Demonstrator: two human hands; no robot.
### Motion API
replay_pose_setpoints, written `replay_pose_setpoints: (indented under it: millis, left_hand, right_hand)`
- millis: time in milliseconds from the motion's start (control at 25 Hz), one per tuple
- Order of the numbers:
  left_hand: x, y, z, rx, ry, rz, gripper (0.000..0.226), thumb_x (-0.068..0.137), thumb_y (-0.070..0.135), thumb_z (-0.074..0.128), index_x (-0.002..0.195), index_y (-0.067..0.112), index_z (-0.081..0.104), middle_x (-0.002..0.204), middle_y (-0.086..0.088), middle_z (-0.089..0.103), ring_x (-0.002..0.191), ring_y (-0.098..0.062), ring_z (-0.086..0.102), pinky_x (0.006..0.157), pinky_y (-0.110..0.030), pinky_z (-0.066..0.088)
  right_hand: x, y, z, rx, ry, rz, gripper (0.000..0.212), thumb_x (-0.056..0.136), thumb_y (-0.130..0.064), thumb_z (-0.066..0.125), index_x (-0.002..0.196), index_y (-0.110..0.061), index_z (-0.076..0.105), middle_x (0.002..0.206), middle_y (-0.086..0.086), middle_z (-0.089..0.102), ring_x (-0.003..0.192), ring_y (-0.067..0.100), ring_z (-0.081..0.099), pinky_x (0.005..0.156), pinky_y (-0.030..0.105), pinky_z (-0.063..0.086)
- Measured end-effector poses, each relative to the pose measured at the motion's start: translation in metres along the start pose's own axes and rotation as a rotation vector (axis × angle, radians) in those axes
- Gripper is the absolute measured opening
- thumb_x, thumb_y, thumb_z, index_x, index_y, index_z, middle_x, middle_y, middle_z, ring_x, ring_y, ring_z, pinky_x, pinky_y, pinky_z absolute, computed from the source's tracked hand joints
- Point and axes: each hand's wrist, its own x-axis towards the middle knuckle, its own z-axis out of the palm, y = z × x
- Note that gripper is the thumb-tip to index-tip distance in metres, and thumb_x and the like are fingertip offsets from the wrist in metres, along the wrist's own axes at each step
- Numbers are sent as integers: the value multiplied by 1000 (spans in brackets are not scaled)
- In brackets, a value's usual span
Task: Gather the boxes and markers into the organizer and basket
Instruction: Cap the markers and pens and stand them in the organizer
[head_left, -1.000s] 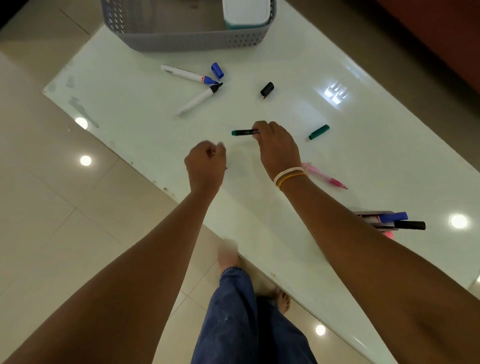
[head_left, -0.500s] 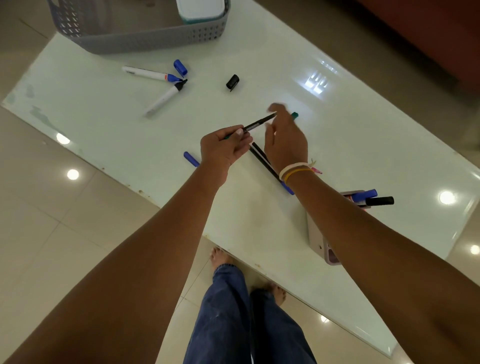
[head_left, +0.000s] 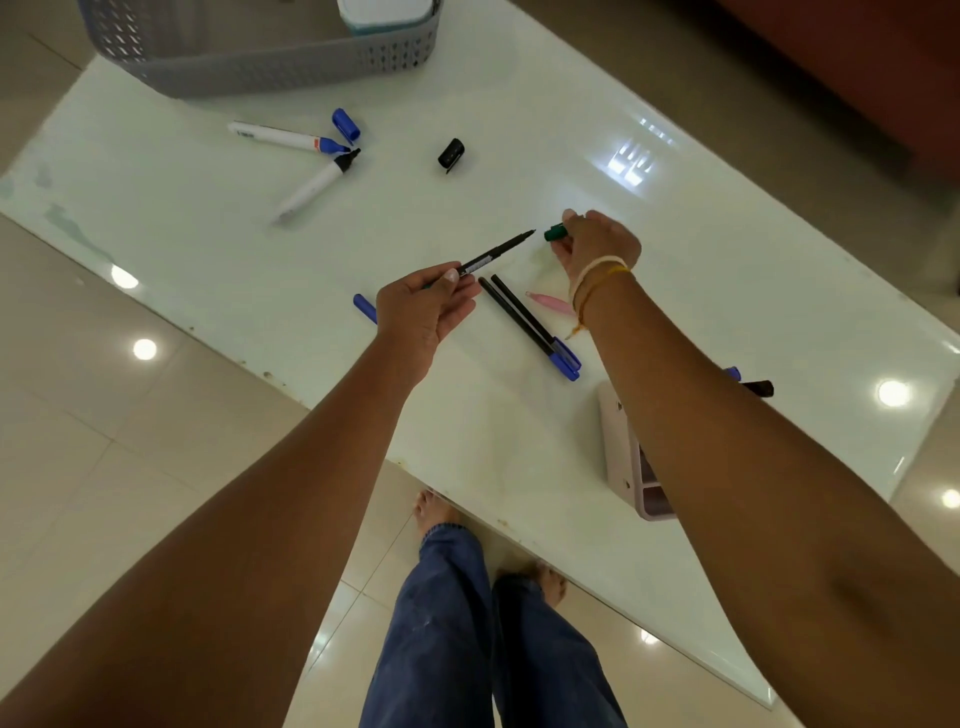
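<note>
**Cap and Pen Not Yet Joined**

While the organizer (head_left: 631, 467) lay nearest, half hidden under the right forearm at the counter's (head_left: 727, 291) edge, the left hand (head_left: 423, 312) held an uncapped pen (head_left: 496, 253) in a pinching grip, tip raised toward the right hand (head_left: 597, 244). That hand's grip was closed on a green cap (head_left: 555, 232), just apart from the tip.

A skewed push could probably miss the cap and ink the fingers, or drop the cap onto the glossy top.

Two dark pens (head_left: 527, 325) lay below the hands, a pink one (head_left: 548, 301) beside them, a blue piece (head_left: 364, 307) behind the left hand. Farther off lay two open markers (head_left: 306, 166), a blue cap (head_left: 345, 124) and a black cap (head_left: 451, 154). Farthest stood the basket (head_left: 260, 62), holding a white box (head_left: 387, 13).
</note>
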Motion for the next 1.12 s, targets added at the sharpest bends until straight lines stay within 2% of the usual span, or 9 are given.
replay_pose_setpoints:
  millis: [80,160,200,280,520,640,760,840,1120]
  left_hand:
    - [-6,0,0,7,-19,8,14,93,2,57,103,0,67,81,-7,73,75,-14,74,72,-24,60]
    - [-10,0,0,26,-28,16,15,93,1,56,105,0,66,84,-8,73,76,-14,74,71,-24,60]
    - [-12,-1,1,36,-32,23,17,93,1,56,107,-1,66,86,-9,73,76,-13,74,72,-24,60]
    - [-19,-4,1,66,-41,35,21,94,1,55,113,-3,64,89,-10,72,77,-13,74,73,-24,60]
    - [-46,-18,2,80,-32,57,23,94,1,55,115,-3,63,92,-11,71,80,-14,73,73,-24,60]
    - [-60,-25,0,71,-27,66,23,94,2,56,115,-3,64,92,-11,71,82,-16,73,73,-24,60]
    - [-76,-31,4,79,-58,74,19,93,5,58,110,0,66,87,-8,73,79,-15,73,72,-25,60]
    - [-87,-36,12,86,-80,79,15,93,7,59,105,3,67,85,-7,74,76,-14,74,73,-25,60]
    - [-119,-52,33,53,-125,-40,11,96,11,56,97,4,64,70,-8,75,69,-17,75,66,-27,61]
  right_hand:
    - [-17,5,-7,232,-61,140,31,86,-8,70,115,-3,63,85,9,68,69,17,66,64,44,58]
    - [-24,10,-11,329,-80,209,26,88,-11,69,113,-9,64,78,2,66,65,15,65,80,59,50]
    - [-29,10,-14,377,-91,215,26,88,-10,68,114,-8,64,79,2,65,64,15,65,86,60,48]
    - [-36,10,-17,428,-108,207,25,89,-6,66,113,-7,63,81,3,65,63,15,64,83,56,49]
    - [-55,11,-34,327,-160,118,13,86,1,67,98,-4,63,77,10,64,64,17,63,49,37,57]
    - [-63,16,-45,250,-172,21,9,86,2,66,90,-6,65,82,12,66,69,21,66,53,34,59]
    - [-74,21,-57,160,-199,-85,7,87,-3,66,83,-10,66,86,14,68,73,25,69,67,38,61]
    - [-85,26,-66,141,-227,-146,5,87,-5,68,88,-10,66,87,16,69,73,28,70,73,42,62]
    - [-113,36,-118,133,-129,-347,19,87,-4,68,105,-2,67,74,10,71,71,23,72,68,33,62]
